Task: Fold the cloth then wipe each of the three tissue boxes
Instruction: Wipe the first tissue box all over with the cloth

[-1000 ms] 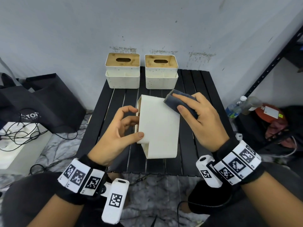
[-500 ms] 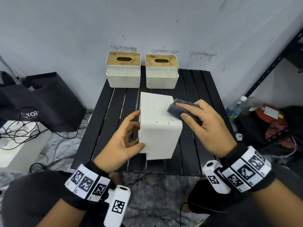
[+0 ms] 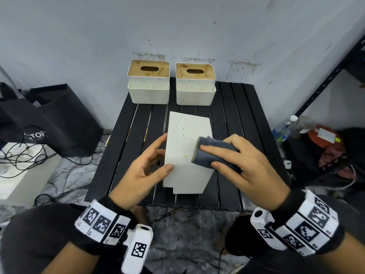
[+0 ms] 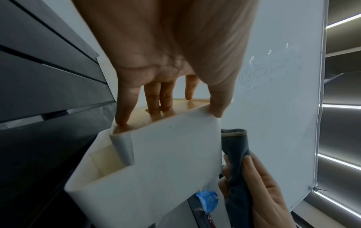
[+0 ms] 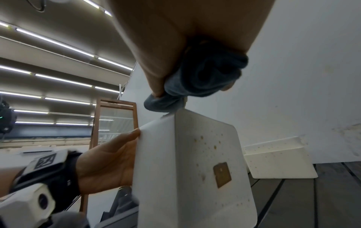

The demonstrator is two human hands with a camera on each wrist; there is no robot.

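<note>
A white tissue box (image 3: 185,139) lies on its side at the middle of the black slatted table (image 3: 237,119), its speckled face up. My left hand (image 3: 156,155) grips it, thumb on the top face and fingers on the wooden lid side (image 4: 175,104). My right hand (image 3: 246,165) holds a folded dark grey cloth (image 3: 211,154) and presses it on the box's upper face near the right edge. The right wrist view shows the cloth (image 5: 201,80) at the box's (image 5: 195,162) top corner. Two more white tissue boxes (image 3: 148,84) (image 3: 195,86) with wooden lids stand upright at the table's back edge.
A grey wall rises right behind the back boxes. A black bag (image 3: 49,119) and cables lie on the floor to the left. At the right are a black metal rack (image 3: 325,80) and plastic bottles (image 3: 284,129). My knees are below the table's front edge.
The box has turned in my left hand, bringing its speckled face up. My right hand has drawn the cloth from the box's far corner toward me along the right edge.
</note>
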